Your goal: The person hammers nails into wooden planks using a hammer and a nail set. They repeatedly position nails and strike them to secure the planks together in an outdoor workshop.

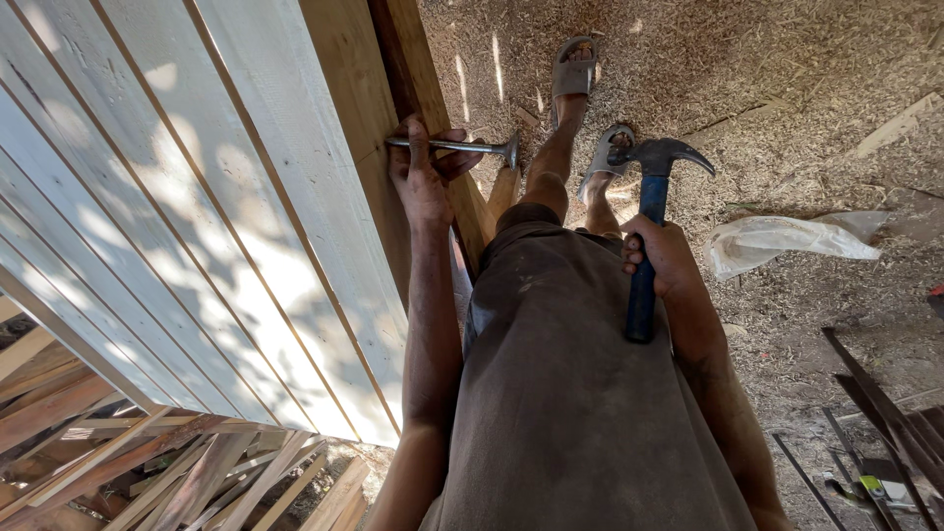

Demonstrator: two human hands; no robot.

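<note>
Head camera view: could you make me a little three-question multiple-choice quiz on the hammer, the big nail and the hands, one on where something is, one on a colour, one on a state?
1. Where is the tip of the long nail?
A. Lying in the sawdust
B. Against the edge of the wooden board
C. In the white plastic bag

2. What colour is the handle of the hammer?
A. Blue
B. Red
C. Yellow

3. How does the hammer stand just now?
A. Resting on the ground
B. Touching the nail head
C. Held up in the right hand, apart from the nail

Answers: 1 B, the left hand pinches the nail level, its point at the board's edge. 2 A, the grip above and below the fist is blue. 3 C, the dark claw head hangs beside the nail head with a clear gap between.
</note>
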